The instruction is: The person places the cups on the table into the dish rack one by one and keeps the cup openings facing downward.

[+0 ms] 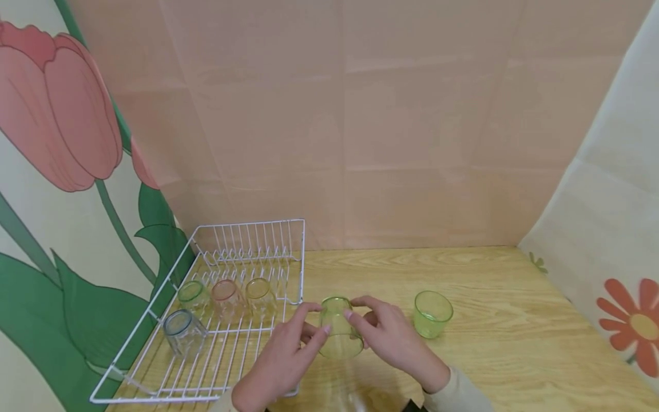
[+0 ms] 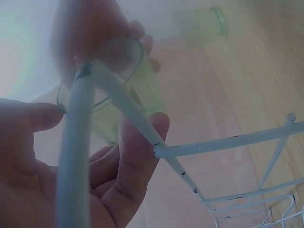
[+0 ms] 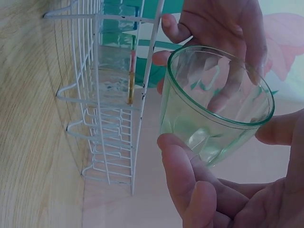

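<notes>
Both hands hold a clear green drinking glass above the wooden table, in front of my body. It is tilted, with its wide mouth turned toward me; the right wrist view shows that rim and the faceted wall of the glass. My left hand grips it from the left with thumb and fingers. From the right, my right hand pinches it the same way. A second green glass stands mouth up on the table, right of my right hand.
Left of my hands stands a white wire dish rack. In it are a blue-rimmed glass, a green one, a pink one and a yellow one. The rack's frame crosses close before the left wrist camera. A tulip-printed sheet borders the left.
</notes>
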Demonstrator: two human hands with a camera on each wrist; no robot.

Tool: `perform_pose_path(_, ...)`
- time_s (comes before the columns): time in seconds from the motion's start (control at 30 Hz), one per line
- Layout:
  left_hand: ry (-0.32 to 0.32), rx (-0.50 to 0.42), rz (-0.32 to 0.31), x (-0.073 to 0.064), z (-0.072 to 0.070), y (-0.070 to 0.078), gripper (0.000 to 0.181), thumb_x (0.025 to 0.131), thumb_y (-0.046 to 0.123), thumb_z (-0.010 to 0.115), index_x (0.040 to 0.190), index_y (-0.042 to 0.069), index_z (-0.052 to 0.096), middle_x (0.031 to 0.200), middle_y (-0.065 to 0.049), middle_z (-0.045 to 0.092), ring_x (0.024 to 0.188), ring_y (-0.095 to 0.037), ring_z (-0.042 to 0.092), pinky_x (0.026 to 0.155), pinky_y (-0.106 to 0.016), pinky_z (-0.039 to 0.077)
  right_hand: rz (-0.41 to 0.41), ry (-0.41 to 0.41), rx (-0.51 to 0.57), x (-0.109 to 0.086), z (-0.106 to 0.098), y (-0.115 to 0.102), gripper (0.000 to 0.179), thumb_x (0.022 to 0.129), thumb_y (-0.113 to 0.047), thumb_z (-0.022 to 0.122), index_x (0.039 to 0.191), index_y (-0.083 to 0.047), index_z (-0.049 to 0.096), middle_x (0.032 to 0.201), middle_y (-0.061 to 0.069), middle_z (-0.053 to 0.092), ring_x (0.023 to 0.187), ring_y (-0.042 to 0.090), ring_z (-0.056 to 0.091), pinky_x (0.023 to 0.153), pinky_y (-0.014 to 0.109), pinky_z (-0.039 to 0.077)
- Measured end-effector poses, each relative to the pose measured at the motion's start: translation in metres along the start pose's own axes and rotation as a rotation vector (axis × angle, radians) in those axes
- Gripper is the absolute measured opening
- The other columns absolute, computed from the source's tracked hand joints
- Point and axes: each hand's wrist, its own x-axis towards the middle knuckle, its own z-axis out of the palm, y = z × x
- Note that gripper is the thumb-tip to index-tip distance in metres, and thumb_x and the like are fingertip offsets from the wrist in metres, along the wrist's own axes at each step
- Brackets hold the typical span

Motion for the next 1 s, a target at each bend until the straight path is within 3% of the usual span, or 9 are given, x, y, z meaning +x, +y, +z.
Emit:
perform_pose_path(0.33, -0.001, -0.009, 0.000, 0.0014, -0.0014, -0.0005, 0.051, 0.104, 0.049, 0.047, 0.136, 0.010, 0.048, 0.100, -0.004, 0.077, 0.085, -0.013, 0.071, 0.074, -0.034, 0.057, -0.008, -0.005, -0.023, -0.0008, -0.0008, -0.0001, 0.062, 0.098, -0.053, 0.057, 0.135, -0.003, 0.058, 0.062, -0.004, 0.064, 0.055, 0.015, 0.059, 0.048, 0.030, 0.045)
perform_pose_path(0.63, 0.009, -0.034, -0.037, 0.0012, -0.0043, 0.0016, 0.053, 0.102, 0.051, 0.050, 0.137, 0.011, 0.049, 0.099, 0.000, 0.077, 0.085, -0.011, 0.071, 0.074, -0.034, 0.057, -0.046, 0.002, -0.025, -0.0044, -0.0016, -0.0018, 0.061, 0.096, -0.050, 0.061, 0.135, -0.003, 0.058, 0.076, -0.005, 0.070, 0.063, 0.010, 0.062, 0.055, 0.029, 0.049)
perform_pose_path(1.0, 0.018, -0.031, -0.063, 0.0006, -0.0037, 0.0003, 0.056, 0.101, 0.052, 0.051, 0.137, 0.009, 0.049, 0.100, -0.002, 0.076, 0.085, -0.010, 0.070, 0.074, -0.032, 0.056, -0.080, 0.002, -0.042, -0.0055, -0.0004, -0.0016, 0.056, 0.096, -0.047, 0.064, 0.133, -0.006, 0.058, 0.078, -0.007, 0.069, 0.064, 0.009, 0.062, 0.056, 0.027, 0.049)
